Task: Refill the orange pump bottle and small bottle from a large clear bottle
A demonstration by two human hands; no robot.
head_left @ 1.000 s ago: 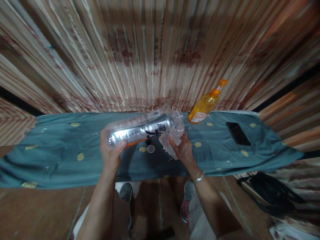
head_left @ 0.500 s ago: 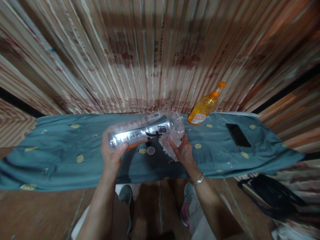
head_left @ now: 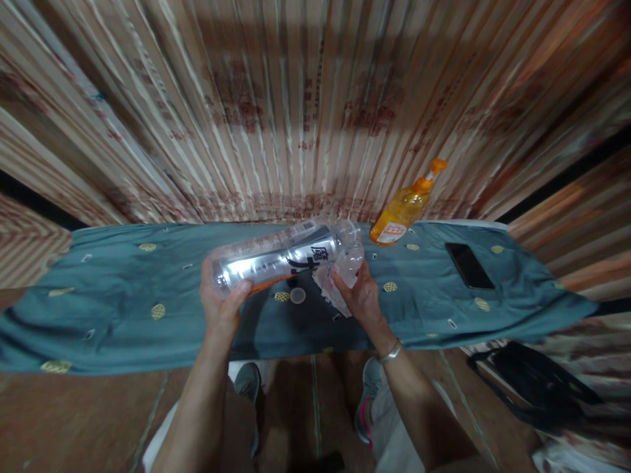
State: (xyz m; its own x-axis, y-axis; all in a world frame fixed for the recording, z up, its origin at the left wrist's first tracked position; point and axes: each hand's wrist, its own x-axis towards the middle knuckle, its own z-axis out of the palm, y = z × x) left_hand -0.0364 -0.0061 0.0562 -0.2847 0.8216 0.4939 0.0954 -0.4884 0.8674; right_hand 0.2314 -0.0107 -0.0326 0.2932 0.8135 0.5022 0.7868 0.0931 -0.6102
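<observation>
While the camera is looking down over the tabletop, the left hand is gripping the base end of a clear plastic bottle, fingers wrapped round it, thumb on the near side. That bottle is lying almost level in the air above the teal cloth, its silver label with black characters facing up, its neck pointing right. At the neck end the right hand is closing on a crumpled piece of clear plastic, pressed against the bottle's shoulder. Just below the bottle, a small round cap is sitting on the cloth between the two hands. Farther right, an orange pump bottle is standing by the wall, and a dark phone is lying flat, well apart from the hands.
</observation>
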